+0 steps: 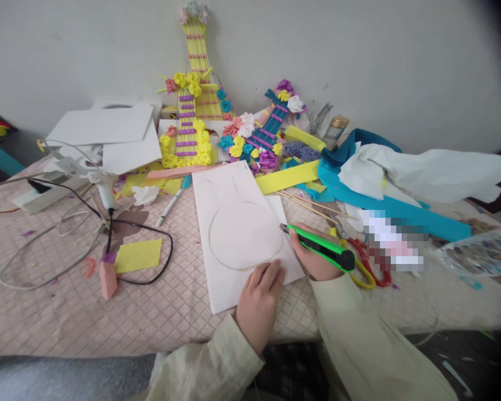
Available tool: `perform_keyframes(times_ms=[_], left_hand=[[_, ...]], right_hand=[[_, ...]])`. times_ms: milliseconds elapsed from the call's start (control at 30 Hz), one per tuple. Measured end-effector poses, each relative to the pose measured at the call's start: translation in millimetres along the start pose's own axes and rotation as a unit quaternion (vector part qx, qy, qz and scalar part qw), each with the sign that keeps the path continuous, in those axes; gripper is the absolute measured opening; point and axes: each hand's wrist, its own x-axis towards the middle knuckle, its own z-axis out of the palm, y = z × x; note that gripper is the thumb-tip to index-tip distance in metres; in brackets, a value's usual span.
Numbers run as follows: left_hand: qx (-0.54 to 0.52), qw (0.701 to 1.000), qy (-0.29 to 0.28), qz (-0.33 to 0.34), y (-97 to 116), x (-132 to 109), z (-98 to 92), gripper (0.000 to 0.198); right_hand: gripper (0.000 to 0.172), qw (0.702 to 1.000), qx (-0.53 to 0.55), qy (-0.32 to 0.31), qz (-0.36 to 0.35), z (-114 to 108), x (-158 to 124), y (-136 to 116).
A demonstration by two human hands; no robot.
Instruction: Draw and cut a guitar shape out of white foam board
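A white board (234,234) lies on the table, with a pencil outline of a round body and a neck drawn on it. My left hand (259,298) rests on the board's lower right part, fingers bent and lying near the bottom of the circle; nothing shows in it. My right hand (315,253) is closed around a green utility knife (323,249), whose tip points left near the circle's right edge. A second white sheet (281,209) sticks out beneath the board on the right.
Flower-decorated paper instruments (187,128) lean at the back wall. Red and yellow scissors (369,267) lie right of my right hand, with blue paper (401,209) behind. At left are a glue gun (105,189), cables, a power strip (42,192) and a marker (171,206).
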Motion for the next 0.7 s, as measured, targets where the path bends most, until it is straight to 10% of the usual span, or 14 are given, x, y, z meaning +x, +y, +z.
perform_keyframes(times_ms=[700], left_hand=[[-0.012,1.000,-0.012,-0.009,1.3,0.4,-0.5,0.033]], right_hand=[[0.022,0.999,-0.044,0.027,0.009,-2.3,-9.6,-8.0]])
